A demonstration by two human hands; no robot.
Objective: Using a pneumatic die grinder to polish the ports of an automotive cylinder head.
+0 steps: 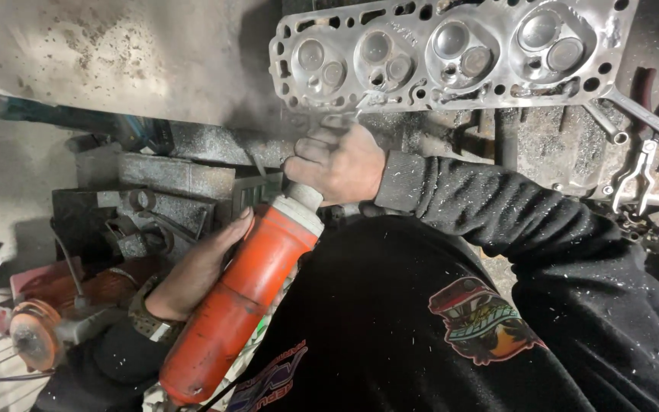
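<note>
Your right hand (337, 164) grips the orange grinder's (249, 294) grey neck, left hand (204, 267) cradling its body; its long axis points up-right at the cylinder head (451, 53).

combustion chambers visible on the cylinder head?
4, in a row along the cylinder head: far left, left of centre, right of centre, far right. None looks hidden.

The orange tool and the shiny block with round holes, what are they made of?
The orange tool looks like smooth plastic, with a dull, dusty sheen. The block looks like bare metal, perhaps aluminium: silvery, bright and freshly ground. Both hands, right and left, grip the tool.
</note>
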